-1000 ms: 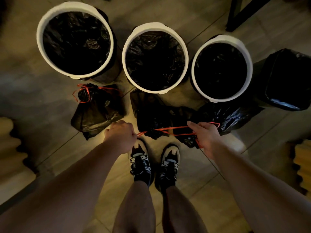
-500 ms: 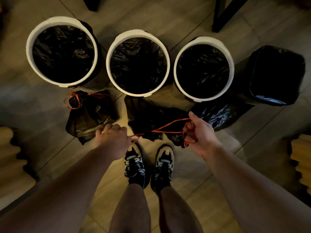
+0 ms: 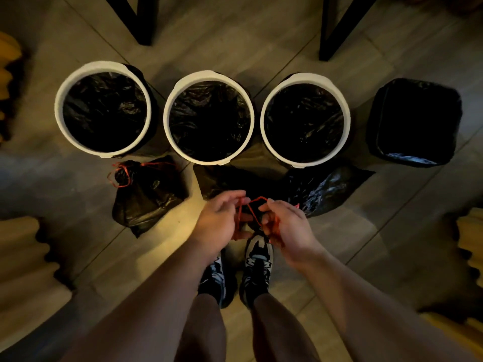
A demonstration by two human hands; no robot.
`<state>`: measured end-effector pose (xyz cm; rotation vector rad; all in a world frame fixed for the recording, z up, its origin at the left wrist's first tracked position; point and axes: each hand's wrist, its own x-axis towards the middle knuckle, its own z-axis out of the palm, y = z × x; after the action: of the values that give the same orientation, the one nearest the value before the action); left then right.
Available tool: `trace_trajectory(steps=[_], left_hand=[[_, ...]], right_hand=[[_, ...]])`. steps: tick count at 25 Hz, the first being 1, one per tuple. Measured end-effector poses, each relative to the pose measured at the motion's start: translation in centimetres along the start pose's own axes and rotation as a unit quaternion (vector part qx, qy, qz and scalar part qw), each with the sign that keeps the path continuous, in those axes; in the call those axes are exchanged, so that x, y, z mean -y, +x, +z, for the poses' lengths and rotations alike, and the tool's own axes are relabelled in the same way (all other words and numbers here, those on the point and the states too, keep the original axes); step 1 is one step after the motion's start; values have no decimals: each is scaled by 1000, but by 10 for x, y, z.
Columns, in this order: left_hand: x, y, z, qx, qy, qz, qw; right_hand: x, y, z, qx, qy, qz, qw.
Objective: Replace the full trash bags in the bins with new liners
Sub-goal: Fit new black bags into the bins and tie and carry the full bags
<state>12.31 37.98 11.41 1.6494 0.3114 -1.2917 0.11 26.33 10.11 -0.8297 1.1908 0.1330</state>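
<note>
Three round white-rimmed bins, left (image 3: 58, 111), middle (image 3: 167, 118) and right (image 3: 263, 121), stand in a row, each lined with black plastic. A tied black bag (image 3: 149, 194) with a red drawstring lies below the left bin. A second black bag (image 3: 222, 178) lies in front of the middle bin, a third (image 3: 326, 189) below the right bin. My left hand (image 3: 219, 220) and my right hand (image 3: 287, 226) are close together over the middle bag, both pinching its red drawstring (image 3: 254, 202), which loops between them.
A square black-lined bin (image 3: 415, 121) stands at the far right. Two dark furniture legs, one (image 3: 141, 19) and another (image 3: 337, 24), rise behind the bins. My shoes (image 3: 257, 259) are just below my hands. Pale ribbed objects, one (image 3: 23, 259) and another (image 3: 470, 239), flank the tiled floor.
My hands have come together from wide apart. The red drawstring, stretched taut between them before, now forms a small loop between my fingers.
</note>
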Motion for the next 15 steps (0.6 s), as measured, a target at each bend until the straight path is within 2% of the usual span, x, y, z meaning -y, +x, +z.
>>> trace_trajectory(steps=[4, 7, 10, 12, 15], left_hand=[[8, 4, 9, 28, 57, 7, 998], [12, 14, -1, 35, 52, 22, 998], [10, 19, -23, 61, 79, 38, 994], [7, 18, -40, 88, 108, 40, 989], [2, 24, -85, 30, 119, 15, 992]], right_hand=[[-7, -7, 13, 55, 36, -26, 998], [-10, -9, 31, 51, 22, -32, 998], [-17, -9, 56, 4, 39, -14, 999], [-22, -7, 73, -54, 42, -10, 998], [-33, 0, 102, -150, -7, -22, 988]])
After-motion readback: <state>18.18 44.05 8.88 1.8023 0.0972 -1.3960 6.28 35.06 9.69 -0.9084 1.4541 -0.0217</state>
